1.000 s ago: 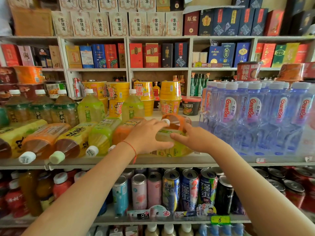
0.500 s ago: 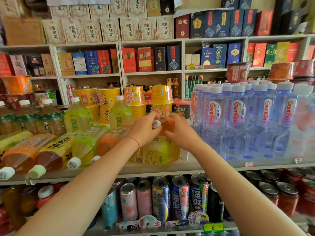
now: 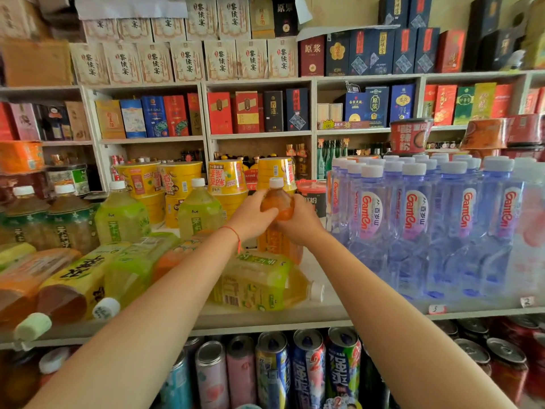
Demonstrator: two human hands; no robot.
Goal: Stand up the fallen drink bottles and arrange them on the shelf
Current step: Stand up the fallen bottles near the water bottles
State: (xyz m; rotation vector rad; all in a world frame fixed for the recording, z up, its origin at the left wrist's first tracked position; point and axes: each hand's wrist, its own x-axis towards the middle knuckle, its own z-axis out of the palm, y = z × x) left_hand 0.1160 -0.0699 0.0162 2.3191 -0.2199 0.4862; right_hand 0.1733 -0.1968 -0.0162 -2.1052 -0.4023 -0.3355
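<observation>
An orange drink bottle (image 3: 276,202) with a white cap stands upright at the back of the shelf (image 3: 265,315). My left hand (image 3: 250,215) and my right hand (image 3: 299,221) both clasp its upper body. In front of it a yellow-green bottle (image 3: 259,283) lies on its side, cap pointing right. To the left, several more bottles lie fallen, among them a brown tea bottle (image 3: 73,286) and a green one (image 3: 129,270), caps toward me. Behind them green bottles (image 3: 122,215) stand upright.
Tall clear water bottles (image 3: 413,225) stand packed on the right, close to my right hand. Yellow noodle cups (image 3: 227,178) sit behind the orange bottle. Drink cans (image 3: 308,370) fill the shelf below. Boxed goods line the back wall shelves.
Both hands have lifted the orange bottle from lying to upright and carried it toward the back of the shelf. The yellow-green bottle stays lying in front.
</observation>
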